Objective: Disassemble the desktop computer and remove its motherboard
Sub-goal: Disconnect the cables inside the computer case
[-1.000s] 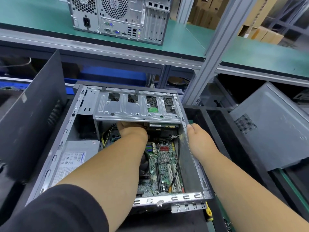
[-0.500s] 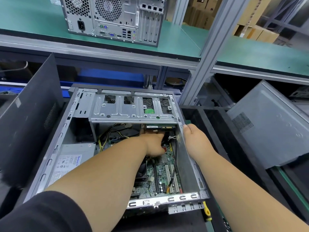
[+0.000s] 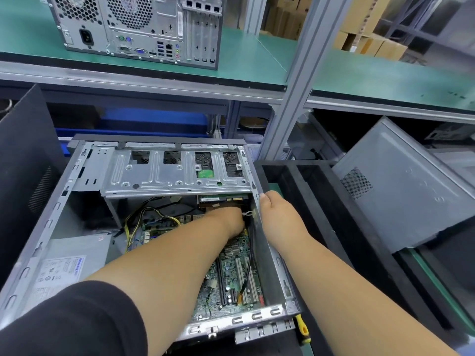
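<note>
The open desktop case lies on its side in front of me. Its green motherboard shows at the bottom right of the case. A silver drive cage spans the far end. My left hand reaches deep inside, under the cage's near edge, by a white cable tie and black cable; its fingers are hidden, so what they touch is unclear. My right hand rests on the case's right wall, fingers curled over the rim. The grey power supply sits at the left, with yellow and black wires beside it.
A second computer tower stands on the green upper shelf. A black side panel leans at the left. Black foam trays and a grey case panel lie to the right. A yellow-handled screwdriver lies by the case's near corner.
My left hand has moved to the right inside the case, from the middle under the cage towards the right wall. My right hand has kept its hold on the rim.
</note>
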Motion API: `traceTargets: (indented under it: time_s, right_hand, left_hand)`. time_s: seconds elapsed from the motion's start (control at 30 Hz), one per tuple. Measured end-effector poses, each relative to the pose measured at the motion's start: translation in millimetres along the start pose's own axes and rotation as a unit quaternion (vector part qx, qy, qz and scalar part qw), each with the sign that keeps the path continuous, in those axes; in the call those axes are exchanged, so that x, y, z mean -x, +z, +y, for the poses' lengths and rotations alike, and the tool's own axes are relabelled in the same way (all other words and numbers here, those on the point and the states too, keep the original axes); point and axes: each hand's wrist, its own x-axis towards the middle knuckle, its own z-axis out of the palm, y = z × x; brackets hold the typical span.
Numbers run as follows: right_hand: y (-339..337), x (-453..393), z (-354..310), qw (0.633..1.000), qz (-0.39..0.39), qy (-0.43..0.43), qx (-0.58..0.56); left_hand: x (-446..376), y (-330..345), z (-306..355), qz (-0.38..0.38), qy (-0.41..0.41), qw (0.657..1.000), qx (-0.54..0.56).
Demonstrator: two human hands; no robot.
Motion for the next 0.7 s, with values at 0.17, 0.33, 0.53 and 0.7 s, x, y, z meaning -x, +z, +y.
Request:
traceTargets:
  time_s: [0.17,0.33,0.53,0.7]
  right_hand:
    - [-0.4,-1.4,0.5,1.000,-0.007,-0.003,-0.004]
    - [0.3,-1.5,0.6,1.000,-0.005,0.005,-0.005]
    - [0.6,-1.6,-0.5,1.000,-0.003,0.007,-0.001]
    - [0.7,-1.2,-0.1,1.000,0.000,0.007,-0.010]
  left_hand:
    - [-4.4,7.1,-11.9,0.042,-0.006,0.999,-0.006]
    - [-5.9,2.4,-16.9,-0.013,0.001,0.999,0.034]
    - [0.0,-0.9,-19.7,-0.025,0.021,0.999,0.035]
    - [2.7,-6.7,-23.4,-0.071,0.008,0.993,0.096]
